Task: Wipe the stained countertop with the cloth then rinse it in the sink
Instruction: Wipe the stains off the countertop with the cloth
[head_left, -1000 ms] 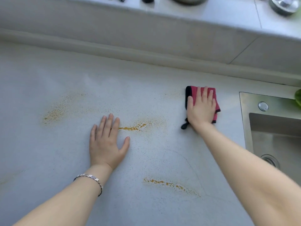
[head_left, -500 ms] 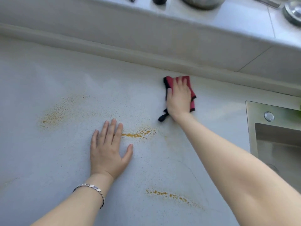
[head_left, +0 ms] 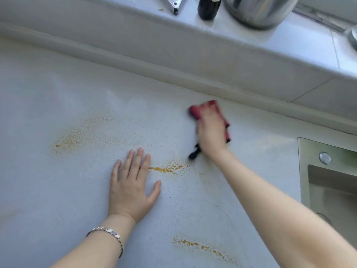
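My right hand [head_left: 211, 132] presses flat on a folded red cloth [head_left: 202, 108] with a black loop, blurred by motion, on the pale countertop [head_left: 48, 190] near the back ledge. My left hand [head_left: 131, 186] lies flat with fingers spread, holding nothing. Orange-brown stains mark the counter: a speckled patch [head_left: 77, 136] at left, a streak [head_left: 166, 169] just right of my left fingertips, and another streak [head_left: 201, 246] near the front. The steel sink [head_left: 303, 171] is at the right edge.
A raised tiled ledge [head_left: 193, 35] runs along the back, carrying a metal pot [head_left: 257, 10], a dark bottle [head_left: 208, 6] and a metal tool [head_left: 173, 2]. A round button [head_left: 325, 158] sits on the sink deck.
My right hand has slid the cloth leftward and toward the back ledge, away from the sink. My left hand has stayed flat in place.
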`<move>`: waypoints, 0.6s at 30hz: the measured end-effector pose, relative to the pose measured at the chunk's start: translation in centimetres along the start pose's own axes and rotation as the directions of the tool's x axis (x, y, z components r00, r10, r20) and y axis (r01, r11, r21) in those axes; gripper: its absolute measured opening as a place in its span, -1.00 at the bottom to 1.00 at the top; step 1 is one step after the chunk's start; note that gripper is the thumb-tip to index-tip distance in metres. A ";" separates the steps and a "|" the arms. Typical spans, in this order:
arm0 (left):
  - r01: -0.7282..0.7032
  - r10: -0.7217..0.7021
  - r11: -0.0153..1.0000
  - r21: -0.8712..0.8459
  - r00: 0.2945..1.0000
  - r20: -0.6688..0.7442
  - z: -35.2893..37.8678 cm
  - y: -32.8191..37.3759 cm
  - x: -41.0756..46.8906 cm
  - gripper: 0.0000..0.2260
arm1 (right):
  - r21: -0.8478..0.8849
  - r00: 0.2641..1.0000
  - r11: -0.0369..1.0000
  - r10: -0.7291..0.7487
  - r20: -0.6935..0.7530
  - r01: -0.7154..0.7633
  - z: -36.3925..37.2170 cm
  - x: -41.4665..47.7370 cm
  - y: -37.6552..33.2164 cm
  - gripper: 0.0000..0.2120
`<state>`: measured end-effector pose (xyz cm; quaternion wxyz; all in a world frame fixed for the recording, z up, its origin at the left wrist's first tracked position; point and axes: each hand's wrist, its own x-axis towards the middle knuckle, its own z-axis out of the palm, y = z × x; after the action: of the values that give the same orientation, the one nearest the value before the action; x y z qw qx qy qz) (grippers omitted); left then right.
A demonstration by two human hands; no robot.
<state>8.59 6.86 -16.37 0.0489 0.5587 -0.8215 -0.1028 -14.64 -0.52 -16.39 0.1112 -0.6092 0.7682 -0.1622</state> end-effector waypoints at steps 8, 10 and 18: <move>0.010 -0.011 1.000 0.022 1.000 0.015 0.0 0.0 0.0 -0.44 | -0.022 0.991 0.992 -0.122 0.046 0.123 -6.8 -2.7 11.6 -0.62; 0.012 -0.012 0.999 0.033 1.000 0.012 0.0 0.1 0.0 -0.44 | -0.055 0.999 0.998 0.038 -0.034 -0.040 -7.5 -2.0 14.6 -0.59; 0.041 -0.046 0.996 0.083 0.997 0.055 -0.8 1.1 0.0 -0.38 | 0.049 0.985 0.997 -0.067 0.161 0.060 -5.4 -16.8 9.1 -0.56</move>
<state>7.76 7.18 -15.35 0.0005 0.5750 -0.8136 -0.0860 -20.95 18.26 -15.33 0.1817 -0.6420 0.7331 -0.1323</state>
